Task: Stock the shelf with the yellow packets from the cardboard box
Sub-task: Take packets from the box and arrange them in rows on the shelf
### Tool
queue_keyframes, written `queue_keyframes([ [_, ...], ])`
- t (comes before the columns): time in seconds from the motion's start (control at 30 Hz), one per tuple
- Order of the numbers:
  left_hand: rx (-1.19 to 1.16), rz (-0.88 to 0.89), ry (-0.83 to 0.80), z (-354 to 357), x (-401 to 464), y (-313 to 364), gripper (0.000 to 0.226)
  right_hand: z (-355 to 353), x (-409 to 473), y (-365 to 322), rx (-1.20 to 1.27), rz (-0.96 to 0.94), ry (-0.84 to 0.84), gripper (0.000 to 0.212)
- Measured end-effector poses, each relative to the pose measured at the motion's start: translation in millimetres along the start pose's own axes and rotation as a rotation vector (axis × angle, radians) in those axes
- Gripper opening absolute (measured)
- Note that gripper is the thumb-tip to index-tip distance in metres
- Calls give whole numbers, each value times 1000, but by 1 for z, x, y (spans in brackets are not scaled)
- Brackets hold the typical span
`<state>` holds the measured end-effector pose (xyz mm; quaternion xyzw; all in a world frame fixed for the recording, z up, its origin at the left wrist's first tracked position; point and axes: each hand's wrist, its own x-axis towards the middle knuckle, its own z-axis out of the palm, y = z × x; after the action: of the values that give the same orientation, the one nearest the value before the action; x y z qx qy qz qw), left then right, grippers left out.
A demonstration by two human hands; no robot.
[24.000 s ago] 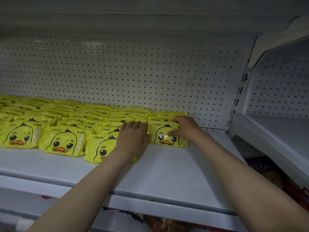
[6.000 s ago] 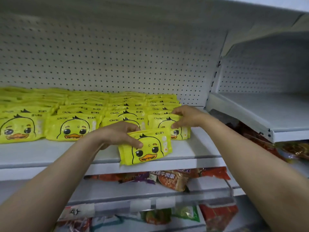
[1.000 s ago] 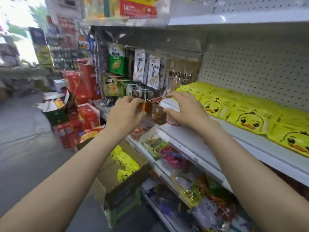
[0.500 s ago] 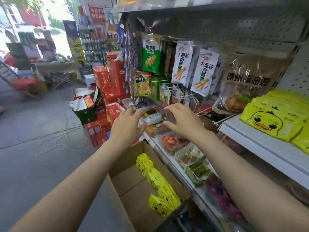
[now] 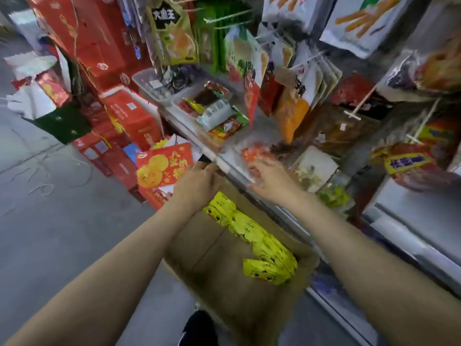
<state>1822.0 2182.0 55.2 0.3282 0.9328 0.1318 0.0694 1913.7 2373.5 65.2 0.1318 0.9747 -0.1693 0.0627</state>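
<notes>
Both hands are reaching down and forward, empty. The left hand (image 5: pixel 197 186) is hovering with fingers loosely bent above the far end of the cardboard box (image 5: pixel 219 278); the right hand (image 5: pixel 270 182) is spread wide, fingers relaxed, beside the lower shelf edge (image 5: pixel 234 171). Half a second ago the hands were higher, level with the hanging snacks; now the view is tipping down and the hands are dropping toward the box, so a fresh pickup looks to be starting. The yellow packets (image 5: pixel 257 243) are lying in a row along the box's right wall, just below the hands, with bare cardboard to their left. The box is sitting on the floor against the shelving; its top is open and unobstructed. The protruding shelf edge is crowding the right hand's path, while open floor (image 5: pixel 50 221) is lying to the left. Red cartons (image 5: pixel 129 116) are standing beyond the box.
</notes>
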Motion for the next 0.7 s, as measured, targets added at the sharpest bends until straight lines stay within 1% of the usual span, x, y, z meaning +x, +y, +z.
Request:
queue_keyframes([
  [0.1, -23, 19, -202, 52, 31, -41, 51, 57, 19, 7, 77, 131, -118, 52],
  [0.17, -62, 27, -304, 87, 45, -63, 52, 93, 24, 12, 104, 197, -221, 51],
  [0.3, -135, 48, -452, 147, 61, -91, 54, 164, 22, 27, 152, 347, -360, 52],
  [0.37, -152, 43, -493, 173, 69, -102, 64, 193, 18, 35, 181, 414, -404, 49],
  [0.4, -166, 43, -510, 185, 73, -107, 68, 205, 17, 39, 198, 457, -418, 48],
  [0.47, -177, 39, -568, 207, 80, -112, 62, 228, 15, 50, 236, 528, -418, 49],
  [0.53, -132, 76, -595, 232, 87, -116, 62, 251, 18, 62, 246, 588, -404, 53],
  [0.6, -108, 92, -608, 249, 91, -120, 66, 266, 20, 67, 226, 615, -383, 59],
  [0.7, -92, 120, -588, 274, 94, -130, 72, 290, 21, 71, 188, 635, -308, 69],
])
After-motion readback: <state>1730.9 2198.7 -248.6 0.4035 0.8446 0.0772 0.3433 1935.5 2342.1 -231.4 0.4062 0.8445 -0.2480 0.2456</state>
